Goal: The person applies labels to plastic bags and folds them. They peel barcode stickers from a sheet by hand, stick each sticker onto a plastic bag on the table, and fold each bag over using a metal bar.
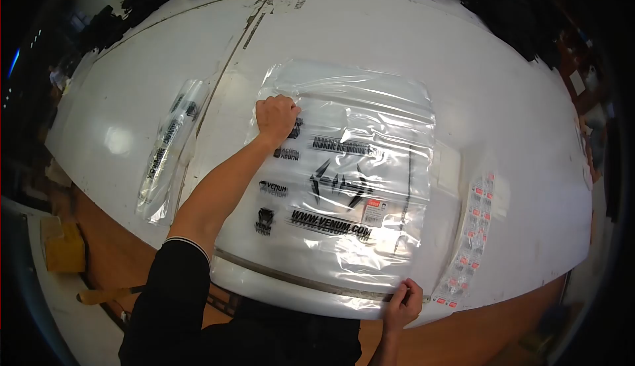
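Note:
A clear plastic bag [344, 114] with black VENUM printing lies spread out in front of me, its surface wrinkled and shiny. My left hand [276, 118] is closed at the bag's upper left edge; its fingertips are hidden. At the near right corner, my right hand [403, 303] pinches the bag's edge between thumb and fingers. A small white label with a red top [375, 212] shows on the lower right part of the bag. I cannot tell whether it is on the film or under it.
On the left lies a folded or rolled bundle of printed clear bags [165, 151]. A strip of red-and-white stickers [471, 240] lies to the right. Black items [509, 8] are piled along the white table's [522, 147] far edge. A yellow box [64, 247] stands at lower left.

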Demonstrator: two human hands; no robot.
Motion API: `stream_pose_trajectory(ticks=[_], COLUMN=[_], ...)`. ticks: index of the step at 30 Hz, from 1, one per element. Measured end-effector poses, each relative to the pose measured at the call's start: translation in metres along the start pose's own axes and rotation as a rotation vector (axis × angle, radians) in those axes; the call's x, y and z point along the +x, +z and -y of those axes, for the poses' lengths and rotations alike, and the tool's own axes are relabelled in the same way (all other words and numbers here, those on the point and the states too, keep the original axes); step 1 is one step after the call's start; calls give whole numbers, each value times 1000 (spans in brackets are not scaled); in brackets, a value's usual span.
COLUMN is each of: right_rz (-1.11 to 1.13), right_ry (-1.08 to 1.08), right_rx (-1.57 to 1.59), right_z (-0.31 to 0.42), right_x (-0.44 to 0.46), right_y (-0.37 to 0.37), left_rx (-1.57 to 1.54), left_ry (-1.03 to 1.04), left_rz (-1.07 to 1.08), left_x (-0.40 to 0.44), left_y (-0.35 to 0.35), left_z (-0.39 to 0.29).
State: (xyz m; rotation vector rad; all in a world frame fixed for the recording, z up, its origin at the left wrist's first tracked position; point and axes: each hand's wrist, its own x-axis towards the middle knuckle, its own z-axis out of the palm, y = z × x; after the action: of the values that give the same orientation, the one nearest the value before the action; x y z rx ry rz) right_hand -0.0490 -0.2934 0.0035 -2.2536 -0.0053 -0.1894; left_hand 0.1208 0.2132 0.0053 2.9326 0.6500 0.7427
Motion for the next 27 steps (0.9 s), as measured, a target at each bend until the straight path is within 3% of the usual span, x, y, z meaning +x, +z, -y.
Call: stream_pose_trajectory(ticks=[1,4,7,8,11,14,20,27], right_rz=[-3,-30,-29,-24,-19,-20,4,-14], right_ry=[0,-116,-136,-120,-101,-114,-4,-93], right_rx=[-4,-41,-47,-40,-62,-52,-28,-101], right_z=[-1,-15,-18,-16,-16,-13,2,1], right_x=[-1,-1,-2,-3,-3,-2,0,2], right_y=[0,2,2,2,2,1,-2,-2], left_rx=[-7,-220,-5,41,81,245,86,-341], left_ry=[-13,-307,-348,-396,-406,-211,-228,-367], left_rz=[35,115,53,138,316,416,144,58], left_x=[2,25,60,72,92,95,89,91], left_y=[0,-9,-3,-2,12,22,26,16], left_z=[0,-1,12,15,26,28,19,18])
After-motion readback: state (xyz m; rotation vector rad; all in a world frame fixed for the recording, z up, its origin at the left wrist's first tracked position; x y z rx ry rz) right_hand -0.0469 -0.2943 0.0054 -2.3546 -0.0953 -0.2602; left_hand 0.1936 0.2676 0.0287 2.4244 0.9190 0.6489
